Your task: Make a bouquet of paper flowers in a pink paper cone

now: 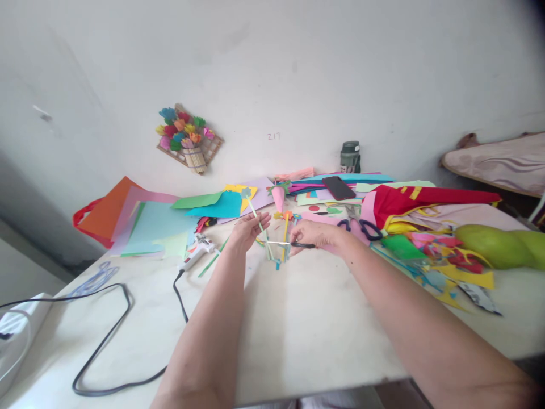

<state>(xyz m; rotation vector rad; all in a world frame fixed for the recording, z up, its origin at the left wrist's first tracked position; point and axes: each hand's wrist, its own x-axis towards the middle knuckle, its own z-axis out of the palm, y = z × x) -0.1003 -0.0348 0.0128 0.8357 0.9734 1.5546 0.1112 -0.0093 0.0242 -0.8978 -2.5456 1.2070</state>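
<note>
My left hand [249,230] is closed on a pale green paper strip [256,213] that stands tilted, with a grey-blue paper flower [246,193] at its top. My right hand [307,234] grips a slim tool with a black handle [303,245]. Its thin metal blade reaches left across the strip's lower part; whether it is scissors or a knife I cannot make out. Between the hands stands a yellow strip [285,236] topped by an orange paper flower [288,216]. Small blue paper bits [277,265] lie below.
A white glue gun [199,250] with a black cord lies left, near coloured paper sheets [157,218]. Dark-handled scissors [360,226], a phone [338,187] and a green bottle [349,156] are behind on the right. Paper scraps [443,264] and a green cushion-like object [489,245] lie farther right.
</note>
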